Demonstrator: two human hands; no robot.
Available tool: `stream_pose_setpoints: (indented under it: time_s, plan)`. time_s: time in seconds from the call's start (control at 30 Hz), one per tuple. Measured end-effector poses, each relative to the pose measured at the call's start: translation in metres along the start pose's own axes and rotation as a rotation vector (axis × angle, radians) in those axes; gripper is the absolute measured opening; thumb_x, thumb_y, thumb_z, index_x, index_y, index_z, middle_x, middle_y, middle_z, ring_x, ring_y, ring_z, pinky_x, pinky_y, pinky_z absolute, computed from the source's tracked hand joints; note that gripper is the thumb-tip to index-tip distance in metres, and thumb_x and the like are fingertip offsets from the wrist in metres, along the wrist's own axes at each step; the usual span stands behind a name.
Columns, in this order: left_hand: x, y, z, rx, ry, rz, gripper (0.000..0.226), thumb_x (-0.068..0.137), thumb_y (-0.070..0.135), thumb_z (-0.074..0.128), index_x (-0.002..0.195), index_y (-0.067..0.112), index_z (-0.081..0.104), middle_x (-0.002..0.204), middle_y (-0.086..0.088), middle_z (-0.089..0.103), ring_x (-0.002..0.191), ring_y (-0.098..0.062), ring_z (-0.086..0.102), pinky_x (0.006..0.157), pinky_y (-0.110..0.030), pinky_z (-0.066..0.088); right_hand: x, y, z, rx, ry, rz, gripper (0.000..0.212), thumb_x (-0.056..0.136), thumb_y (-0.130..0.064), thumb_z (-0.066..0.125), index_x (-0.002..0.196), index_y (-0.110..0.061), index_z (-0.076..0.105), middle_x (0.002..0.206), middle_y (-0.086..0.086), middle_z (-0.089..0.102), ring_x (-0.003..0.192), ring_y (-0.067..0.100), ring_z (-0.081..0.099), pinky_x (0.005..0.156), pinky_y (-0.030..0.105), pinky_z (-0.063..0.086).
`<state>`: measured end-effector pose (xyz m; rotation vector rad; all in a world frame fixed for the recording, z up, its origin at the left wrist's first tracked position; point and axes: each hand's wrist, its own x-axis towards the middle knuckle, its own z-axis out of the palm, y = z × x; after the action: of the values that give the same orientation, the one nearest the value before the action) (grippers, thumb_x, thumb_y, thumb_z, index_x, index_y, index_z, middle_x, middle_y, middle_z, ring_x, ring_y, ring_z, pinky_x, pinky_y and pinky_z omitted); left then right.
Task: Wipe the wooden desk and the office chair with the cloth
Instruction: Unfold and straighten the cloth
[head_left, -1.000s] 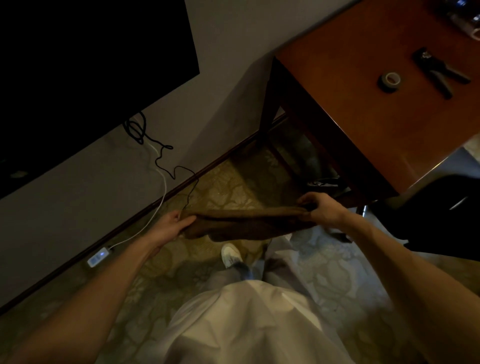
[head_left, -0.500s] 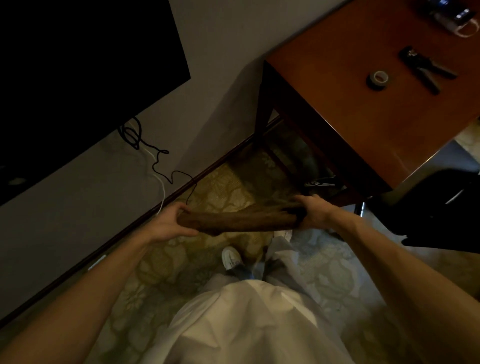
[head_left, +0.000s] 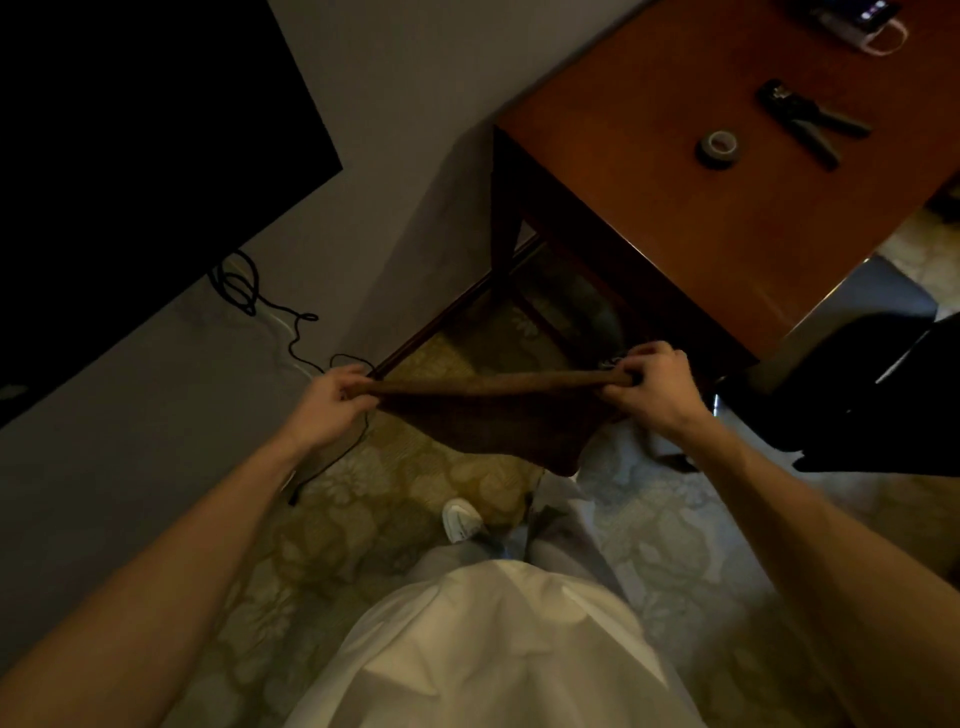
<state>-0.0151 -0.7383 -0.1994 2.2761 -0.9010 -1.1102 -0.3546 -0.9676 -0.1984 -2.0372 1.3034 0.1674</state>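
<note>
A brown cloth (head_left: 493, 421) hangs stretched between my hands above the carpet in front of me. My left hand (head_left: 332, 402) pinches its left corner and my right hand (head_left: 652, 387) grips its right corner, so the top edge is taut and the rest sags in a point. The reddish wooden desk (head_left: 649, 218) stands at the upper right, its near corner just beyond my right hand. The black office chair (head_left: 878, 389) sits at the right edge, partly cut off and very dark.
On the desk lie a roll of tape (head_left: 718, 149), a black hand tool (head_left: 808, 122) and a phone with a cable (head_left: 865, 21). A dark TV screen (head_left: 130, 130) hangs on the wall at left, with cables (head_left: 270, 312) trailing to the patterned carpet.
The cloth was bunched into a narrow roll between my hands; now it has dropped open and hangs down in a point. Both hands have kept their hold on its corners.
</note>
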Motion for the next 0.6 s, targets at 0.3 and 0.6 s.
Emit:
stream_pose_setpoints:
  time_s: [0.3,0.6]
  plan:
    - [0.037,0.082,-0.005,-0.36,0.299,0.092,0.009,0.102,0.007,0.059,0.109,0.01,0.062,0.095,0.003,0.065,0.088,-0.006,0.062,0.075,-0.013,0.052,-0.009,0.0,-0.044,0.518,0.201,-0.059,0.017,0.093,-0.034,0.074,0.099,-0.022,0.065,0.097,0.002,0.069,0.088,0.018,0.068,0.075,0.039,0.06]
    - [0.059,0.163,-0.006,-0.289,0.267,0.267,0.013,0.102,0.007,0.058,0.108,0.014,0.068,0.089,0.005,0.064,0.076,0.003,0.061,0.065,-0.008,0.048,-0.019,0.015,-0.106,0.492,0.434,-0.157,0.011,0.101,-0.028,0.063,0.096,-0.037,0.068,0.092,-0.009,0.07,0.083,0.001,0.067,0.074,0.023,0.057]
